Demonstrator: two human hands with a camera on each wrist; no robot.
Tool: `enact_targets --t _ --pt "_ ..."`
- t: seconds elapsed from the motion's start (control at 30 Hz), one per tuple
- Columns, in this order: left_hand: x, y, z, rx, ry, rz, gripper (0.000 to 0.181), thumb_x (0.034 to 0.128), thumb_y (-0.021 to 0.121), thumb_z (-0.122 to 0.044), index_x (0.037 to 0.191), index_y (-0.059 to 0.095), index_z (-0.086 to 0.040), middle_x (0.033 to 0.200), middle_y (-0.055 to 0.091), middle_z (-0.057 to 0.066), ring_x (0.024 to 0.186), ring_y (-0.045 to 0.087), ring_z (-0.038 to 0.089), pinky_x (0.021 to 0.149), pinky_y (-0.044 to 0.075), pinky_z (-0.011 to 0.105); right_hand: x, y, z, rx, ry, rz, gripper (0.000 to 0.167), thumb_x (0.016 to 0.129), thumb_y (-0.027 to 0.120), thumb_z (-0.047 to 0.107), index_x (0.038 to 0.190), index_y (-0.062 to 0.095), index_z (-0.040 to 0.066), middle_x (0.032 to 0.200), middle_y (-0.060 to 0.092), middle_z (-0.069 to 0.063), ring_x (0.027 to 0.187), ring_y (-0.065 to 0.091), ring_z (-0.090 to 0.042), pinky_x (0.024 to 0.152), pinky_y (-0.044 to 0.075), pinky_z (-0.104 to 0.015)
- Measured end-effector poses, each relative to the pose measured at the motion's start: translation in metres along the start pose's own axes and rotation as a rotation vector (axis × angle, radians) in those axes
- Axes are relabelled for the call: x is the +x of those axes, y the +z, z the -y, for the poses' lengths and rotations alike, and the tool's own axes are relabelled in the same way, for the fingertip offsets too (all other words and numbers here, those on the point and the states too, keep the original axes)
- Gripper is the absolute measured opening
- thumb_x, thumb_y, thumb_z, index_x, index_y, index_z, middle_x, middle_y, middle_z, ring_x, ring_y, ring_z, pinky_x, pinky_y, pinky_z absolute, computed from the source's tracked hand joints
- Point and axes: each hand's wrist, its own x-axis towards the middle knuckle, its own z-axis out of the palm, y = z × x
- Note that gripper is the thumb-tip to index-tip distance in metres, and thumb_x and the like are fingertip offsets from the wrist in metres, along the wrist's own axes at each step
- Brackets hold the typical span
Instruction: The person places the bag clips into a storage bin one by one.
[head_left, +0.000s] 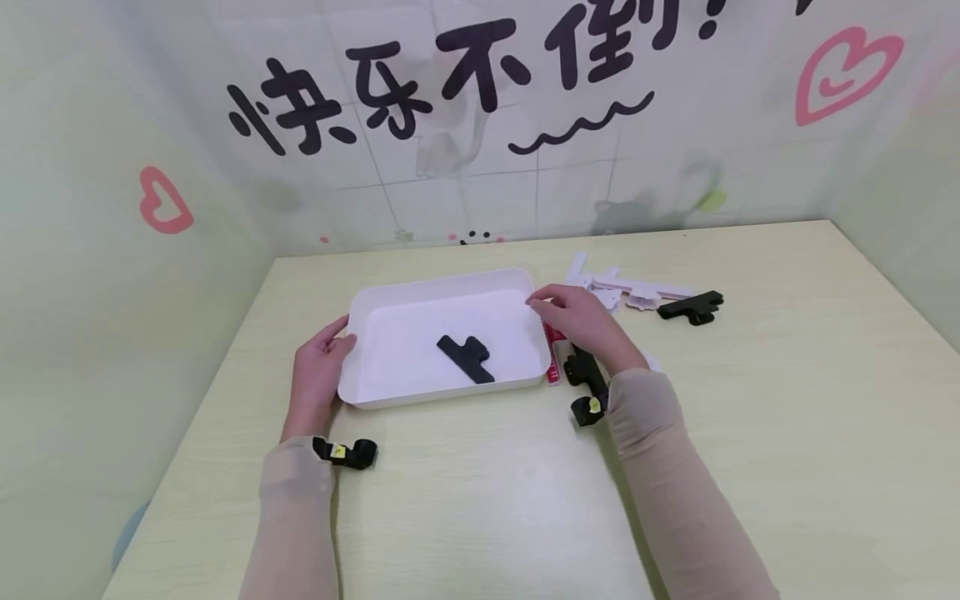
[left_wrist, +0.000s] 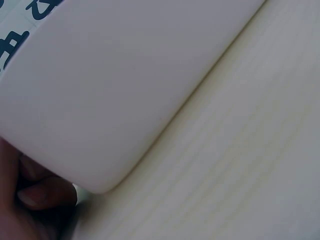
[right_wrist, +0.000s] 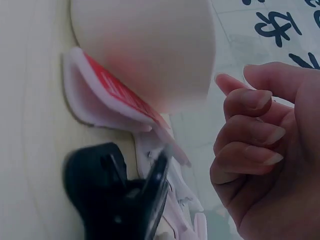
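Access from the near side: bare table top (head_left: 465, 500) runs along the front of the white tray (head_left: 390, 354), between the two forearms. Into the tray from above: open, its raised rim to be cleared; one black clip (head_left: 467, 360) occupies the floor toward the front right. Left end: blocked by the left hand (head_left: 315, 371) gripping the rim. Right side: obstructed by the right hand (head_left: 581, 318), a red-and-white piece (head_left: 553, 358) just beside the tray, and another clip (head_left: 587, 372).
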Motion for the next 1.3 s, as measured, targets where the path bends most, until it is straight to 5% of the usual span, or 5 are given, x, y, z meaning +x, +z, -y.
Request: enact_targets --t 0.23,0.6,1.3 --pt "0.0 0.0 0.0 0.001 -0.003 0.007 0.044 0.0874 0.056 -0.033 0.13 0.048 -0.026 0.086 0.052 0.004 0.067 0.05 0.011 0.054 0.045 0.022 -0.003 -0.011 -0.008 0.03 0.063 0.011 0.036 0.089 0.045 0.047 0.114 0.056 0.023 0.099 0.055 -0.005 0.086 0.05 -0.022 0.074 0.042 -0.035" --pt "-0.001 -0.001 -0.001 -0.039 -0.008 0.021 0.045 0.0866 0.057 -0.033 0.13 0.048 -0.025 0.085 0.051 0.004 0.065 0.05 0.011 0.053 0.045 0.022 -0.005 -0.015 -0.019 0.028 0.132 0.099 0.03 0.09 0.05 0.035 0.111 0.056 0.015 0.073 0.053 -0.009 0.056 0.048 -0.02 0.057 0.043 -0.031" --pt "0.001 -0.001 0.0 -0.027 -0.022 0.024 0.046 0.0864 0.056 -0.037 0.13 0.047 -0.027 0.086 0.05 0.004 0.067 0.049 0.012 0.051 0.044 0.02 -0.004 -0.013 -0.021 -0.043 0.233 0.104 0.028 0.084 0.061 0.034 0.093 0.058 0.008 0.077 0.054 -0.007 0.061 0.052 -0.018 0.06 0.044 -0.028"
